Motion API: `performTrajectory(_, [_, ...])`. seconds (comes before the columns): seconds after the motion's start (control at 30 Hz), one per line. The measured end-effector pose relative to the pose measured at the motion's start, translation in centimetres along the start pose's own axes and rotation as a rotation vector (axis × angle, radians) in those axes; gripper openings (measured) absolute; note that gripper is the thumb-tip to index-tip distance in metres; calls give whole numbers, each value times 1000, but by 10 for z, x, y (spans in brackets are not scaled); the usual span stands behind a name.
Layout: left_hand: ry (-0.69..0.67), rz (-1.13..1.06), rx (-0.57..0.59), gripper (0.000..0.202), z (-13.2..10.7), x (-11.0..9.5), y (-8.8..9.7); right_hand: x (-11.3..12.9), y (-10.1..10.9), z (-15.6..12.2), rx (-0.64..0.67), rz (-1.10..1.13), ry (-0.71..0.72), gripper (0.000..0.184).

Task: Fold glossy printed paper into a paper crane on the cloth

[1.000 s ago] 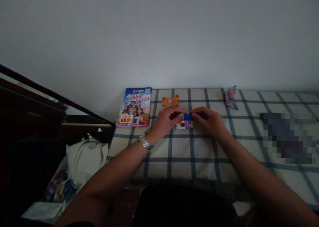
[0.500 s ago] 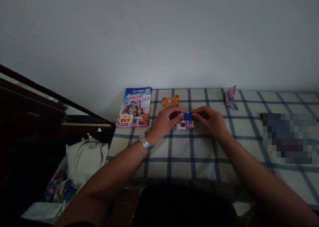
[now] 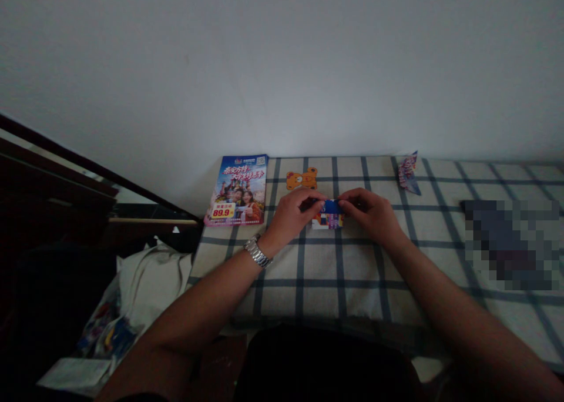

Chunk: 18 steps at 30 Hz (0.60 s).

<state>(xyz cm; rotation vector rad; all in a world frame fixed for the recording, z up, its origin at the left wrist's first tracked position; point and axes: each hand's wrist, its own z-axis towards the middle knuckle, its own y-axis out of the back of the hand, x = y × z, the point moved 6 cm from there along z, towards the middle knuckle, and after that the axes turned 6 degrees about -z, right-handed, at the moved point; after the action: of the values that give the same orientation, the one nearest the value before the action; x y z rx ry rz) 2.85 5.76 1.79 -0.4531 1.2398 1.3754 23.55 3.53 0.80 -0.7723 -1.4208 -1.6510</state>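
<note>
While our left hand (image 3: 293,215) and right hand (image 3: 370,214) pinch the small blue printed paper (image 3: 330,217) from both sides, above the checked tablecloth (image 3: 317,290), we judge folding is in hand; next needs one firm, even crease.

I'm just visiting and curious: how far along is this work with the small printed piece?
Hard to judge exactly. Already lying aside: a creased printed paper by the wall. In hand: the small blue-and-multicoloured piece, held between the left hand and right hand. Left: the brochure lies flat, with neither hand on it.
</note>
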Motion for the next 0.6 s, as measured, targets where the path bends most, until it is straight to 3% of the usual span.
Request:
performTrajectory(0.23, [-14, 43, 14, 11, 0, -3, 0, 0, -1, 0, 26, -31, -11, 31])
performTrajectory(0.47, [42, -156, -31, 22, -1, 3, -1, -1, 3, 1, -16, -62, 14, 28])
performTrajectory(0.6, [67, -141, -63, 25, 0, 5, 1, -1, 6, 2, -34, -46, 3, 31])
